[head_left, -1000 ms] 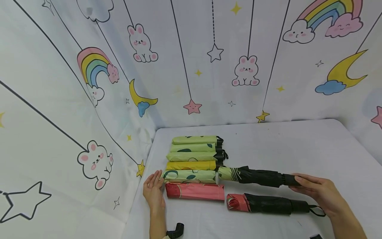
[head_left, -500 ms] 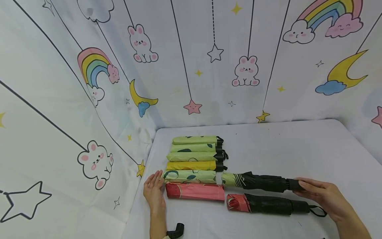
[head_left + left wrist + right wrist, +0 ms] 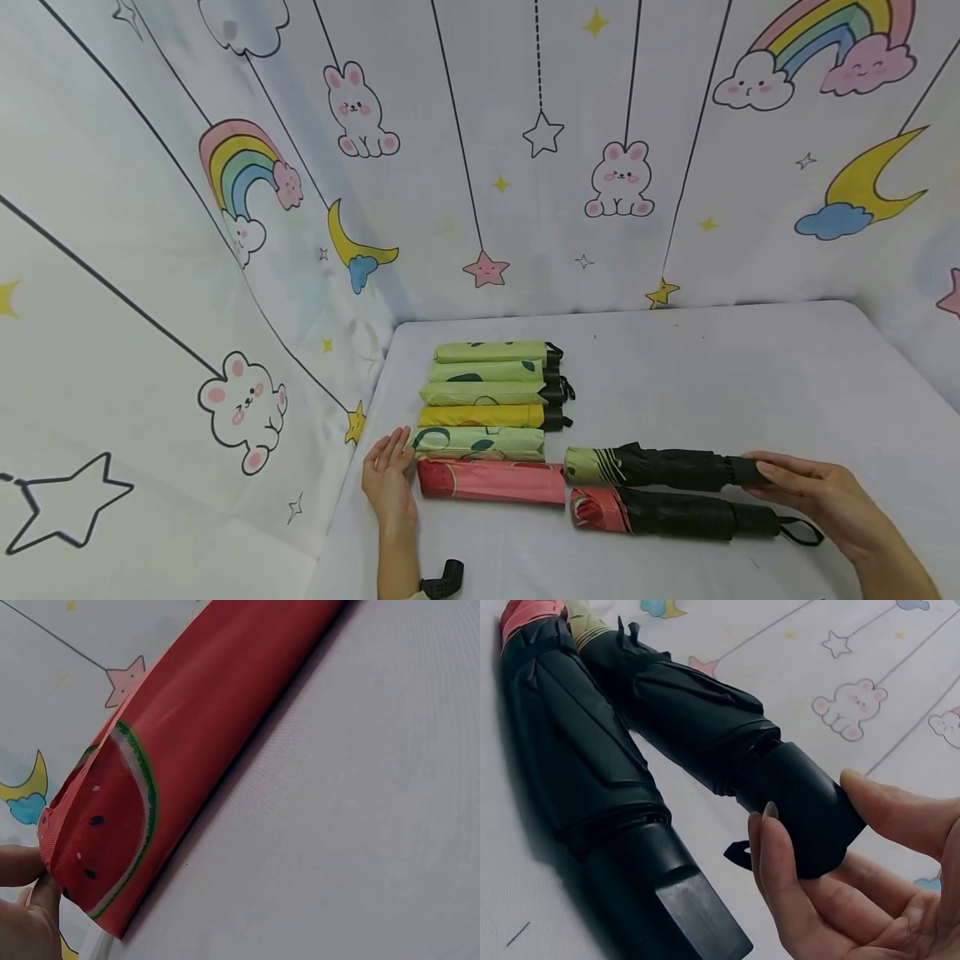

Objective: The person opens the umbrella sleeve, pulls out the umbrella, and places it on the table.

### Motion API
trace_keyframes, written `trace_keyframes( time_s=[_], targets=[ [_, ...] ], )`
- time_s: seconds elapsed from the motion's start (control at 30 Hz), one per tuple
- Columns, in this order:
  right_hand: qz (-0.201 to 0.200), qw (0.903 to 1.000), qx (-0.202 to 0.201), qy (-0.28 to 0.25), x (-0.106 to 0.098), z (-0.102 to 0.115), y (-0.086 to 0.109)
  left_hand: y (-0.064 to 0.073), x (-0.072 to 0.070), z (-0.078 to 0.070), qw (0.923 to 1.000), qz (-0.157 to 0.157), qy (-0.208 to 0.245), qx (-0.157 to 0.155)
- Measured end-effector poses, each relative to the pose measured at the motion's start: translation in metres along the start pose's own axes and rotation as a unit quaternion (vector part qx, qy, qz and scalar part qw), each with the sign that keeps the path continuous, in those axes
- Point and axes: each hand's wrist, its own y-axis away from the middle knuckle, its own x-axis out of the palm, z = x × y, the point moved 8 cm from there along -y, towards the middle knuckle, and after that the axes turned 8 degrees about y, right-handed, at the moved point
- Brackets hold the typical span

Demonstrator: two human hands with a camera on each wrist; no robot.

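My right hand [image 3: 825, 492] grips the black handle [image 3: 799, 802] of a folded black umbrella [image 3: 675, 467] with a green tip. The umbrella lies just behind a second folded umbrella [image 3: 690, 512], black with a red watermelon tip and a wrist loop. My left hand [image 3: 390, 479] has its fingers extended at the left ends of a green patterned umbrella sleeve [image 3: 480, 443] and a red watermelon sleeve [image 3: 491, 481]. In the left wrist view, the fingers [image 3: 45, 896] touch the corner of the watermelon sleeve.
Behind the sleeves, several folded umbrellas with black handles lie side by side, green ones [image 3: 487, 371] and a yellow one [image 3: 480, 416]. They rest on a white-covered table [image 3: 720, 367]. A cartoon-print cloth [image 3: 555, 225] rises at the back and left.
My right hand has drawn the green-tipped umbrella toward the front and slightly right, up beside the watermelon umbrella. My left hand stays where it was.
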Motion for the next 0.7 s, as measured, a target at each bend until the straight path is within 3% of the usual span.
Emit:
trace_keyframes(
  time_s=[0.27, 0.43, 0.57, 0.7],
  targets=[
    [-0.027, 0.9986, 0.033, 0.033, -0.008, -0.007, 0.001, 0.002, 0.001, -0.001, 0.9999, 0.000, -0.003, -0.010],
    [-0.004, 0.9979, 0.050, 0.041, -0.010, -0.013, 0.002, 0.001, 0.001, 0.000, 0.9999, 0.001, -0.004, -0.012],
    [-0.011, 0.9922, 0.068, 0.104, -0.014, -0.016, 0.002, 0.001, 0.001, 0.000, 0.9999, 0.005, -0.006, -0.011],
    [-0.027, 0.9784, 0.091, 0.184, -0.018, -0.017, 0.001, 0.001, 0.001, 0.000, 0.9999, 0.007, -0.004, -0.009]
  ],
)
